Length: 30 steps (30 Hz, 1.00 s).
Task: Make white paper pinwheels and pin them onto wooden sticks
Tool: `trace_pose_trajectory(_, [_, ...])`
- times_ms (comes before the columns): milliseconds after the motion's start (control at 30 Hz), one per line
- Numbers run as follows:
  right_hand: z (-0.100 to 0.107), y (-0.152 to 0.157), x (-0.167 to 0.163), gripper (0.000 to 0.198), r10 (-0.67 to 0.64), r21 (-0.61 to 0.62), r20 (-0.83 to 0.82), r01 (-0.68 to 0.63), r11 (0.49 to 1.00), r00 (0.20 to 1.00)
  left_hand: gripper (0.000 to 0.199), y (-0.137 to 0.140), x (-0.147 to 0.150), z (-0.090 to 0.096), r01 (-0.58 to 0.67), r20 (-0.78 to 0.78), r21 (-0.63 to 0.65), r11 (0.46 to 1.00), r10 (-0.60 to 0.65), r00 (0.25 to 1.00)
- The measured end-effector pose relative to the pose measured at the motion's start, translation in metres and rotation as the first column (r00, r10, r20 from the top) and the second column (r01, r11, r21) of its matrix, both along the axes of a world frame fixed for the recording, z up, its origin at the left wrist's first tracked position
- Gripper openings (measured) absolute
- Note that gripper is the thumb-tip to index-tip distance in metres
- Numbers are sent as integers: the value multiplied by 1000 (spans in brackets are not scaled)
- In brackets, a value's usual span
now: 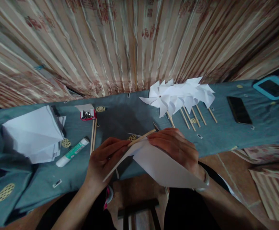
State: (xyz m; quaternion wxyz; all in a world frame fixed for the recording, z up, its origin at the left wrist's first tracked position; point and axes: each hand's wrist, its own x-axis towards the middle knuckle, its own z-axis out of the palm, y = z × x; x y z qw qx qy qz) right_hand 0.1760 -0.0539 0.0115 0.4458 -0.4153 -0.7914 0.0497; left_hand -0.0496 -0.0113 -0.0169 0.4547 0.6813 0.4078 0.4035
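Note:
Between my hands, near the table's front edge, is a folded white paper pinwheel (163, 166) with a wooden stick (141, 138) along its upper side. My left hand (108, 156) is closed around the stick and the paper's left edge. With its fingers bent over the paper close to the stick's upper end, my right hand (174, 147) grips the pinwheel from the right. A dark pointed tip, perhaps of scissors (155, 126), shows just behind the right fingers; the rest of it is hidden. Where paper and stick meet is partly covered by my fingers.
Several finished pinwheels (161, 97) on sticks lie at the back right, by a black phone (239, 110) and a blue-framed tablet (273, 88). Leftward are a red box of metal pins (88, 114), loose sticks (94, 134), a glue stick (72, 152) and stacked white paper (34, 134).

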Motion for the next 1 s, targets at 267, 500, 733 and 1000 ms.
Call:
trace_pose_trajectory(267, [-1,-1,0,27,-7,-7,-7,7,1000,1000,19,-3,1,12,9,-90,-36,999,-13,996])
trace_pose_trajectory(500, [-3,0,0,26,3,-10,-25,-3,1000,1000,20,-5,1,11,21,-85,-34,999,-24,996])
trace_pose_trajectory(733, [-9,-1,1,29,-15,-39,-53,13,999,998,19,-5,1,13,31,-88,-50,998,-35,996])
trace_pose_trajectory(1000, [-12,-2,2,32,-5,-58,-85,0,998,996,19,-5,0,12,28,-102,2,1000,-28,994])
